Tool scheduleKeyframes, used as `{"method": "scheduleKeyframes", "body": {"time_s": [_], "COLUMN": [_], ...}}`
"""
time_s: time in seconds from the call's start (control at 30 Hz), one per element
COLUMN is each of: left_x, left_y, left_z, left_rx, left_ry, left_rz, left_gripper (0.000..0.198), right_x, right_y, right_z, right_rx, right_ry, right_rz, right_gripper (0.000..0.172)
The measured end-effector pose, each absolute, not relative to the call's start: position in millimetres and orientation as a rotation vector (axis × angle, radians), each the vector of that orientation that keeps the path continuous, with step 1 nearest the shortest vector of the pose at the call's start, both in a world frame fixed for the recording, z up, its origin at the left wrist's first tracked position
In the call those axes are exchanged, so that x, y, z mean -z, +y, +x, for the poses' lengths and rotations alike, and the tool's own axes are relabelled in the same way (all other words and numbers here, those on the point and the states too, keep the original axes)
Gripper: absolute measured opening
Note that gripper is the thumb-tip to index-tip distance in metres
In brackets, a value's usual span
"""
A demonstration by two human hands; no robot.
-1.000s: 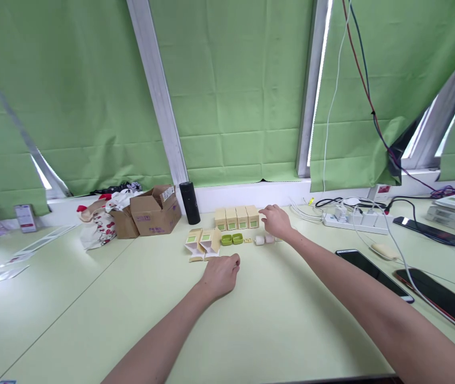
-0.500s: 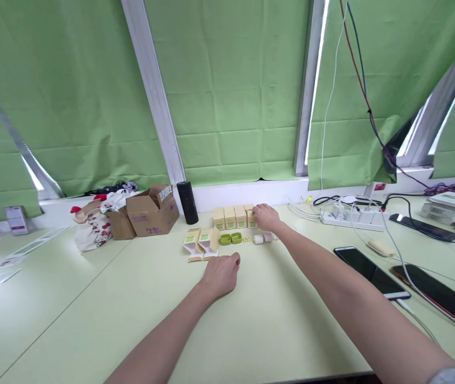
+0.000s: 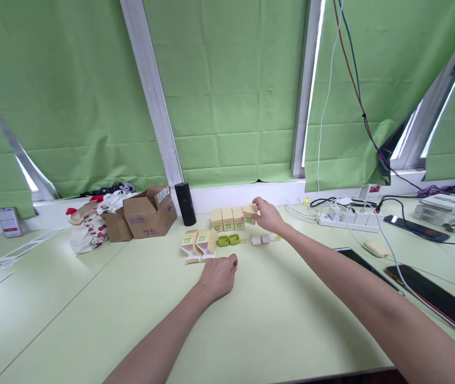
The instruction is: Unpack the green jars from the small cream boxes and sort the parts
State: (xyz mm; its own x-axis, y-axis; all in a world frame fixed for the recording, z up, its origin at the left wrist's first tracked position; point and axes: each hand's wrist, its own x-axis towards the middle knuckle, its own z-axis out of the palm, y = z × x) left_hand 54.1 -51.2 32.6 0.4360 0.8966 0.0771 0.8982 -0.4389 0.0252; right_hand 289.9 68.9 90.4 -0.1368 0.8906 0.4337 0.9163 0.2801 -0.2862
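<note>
At the right end of a row of small cream boxes [image 3: 227,220], my right hand [image 3: 268,214] grips one small box [image 3: 249,213], which is tilted against its neighbours. My left hand [image 3: 219,277] rests on the table as a loose fist; whether it holds anything is hidden. Just beyond it stand two opened cream cartons [image 3: 198,245] with white insides. Beside them are two green square containers [image 3: 228,240], some tiny yellowish pieces [image 3: 244,241] and two pale cylinders [image 3: 260,239]. A small clear packet [image 3: 275,237] lies under my right wrist.
A cardboard box [image 3: 151,213], a printed cloth bag [image 3: 89,232] and a black cylinder [image 3: 185,204] stand at the back left. To the right are a power strip [image 3: 349,220], cables, a phone [image 3: 367,266] and another dark phone [image 3: 435,298].
My right hand has pulled the end box slightly up and tilted it away from the row. My left hand stays in place; the view has shifted a little.
</note>
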Motion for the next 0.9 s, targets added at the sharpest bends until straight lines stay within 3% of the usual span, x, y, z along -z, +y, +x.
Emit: {"method": "scheduleKeyframes", "body": {"time_s": [0.17, 0.43, 0.57, 0.67, 0.77, 0.9], "left_x": [-34, -34, -32, -32, -33, -32], "left_y": [-51, -51, -52, -51, -51, -51], "left_z": [55, 55, 55, 56, 57, 57], "left_rx": [0.157, 0.259, 0.236, 0.224, 0.212, 0.200], "left_ry": [-1.722, -1.793, -1.775, -1.770, -1.763, -1.740], "left_rz": [-2.642, -2.602, -2.610, -2.612, -2.612, -2.611], "left_gripper": [0.021, 0.020, 0.021, 0.023, 0.022, 0.022], "right_x": [-96, -41, -28, -25, -18, -9], "right_y": [11, -62, -56, -43, -33, -24], "right_z": [293, 285, 297, 312, 321, 316], "right_rx": [-0.108, -0.408, -0.274, 0.064, 0.326, 0.366], "right_ry": [-2.057, -2.135, -2.116, -2.118, -2.297, -2.450], "right_rz": [-1.328, -1.157, -1.133, -1.224, -1.338, -1.432], "right_gripper": [0.047, 0.043, 0.043, 0.034, 0.050, 0.080]}}
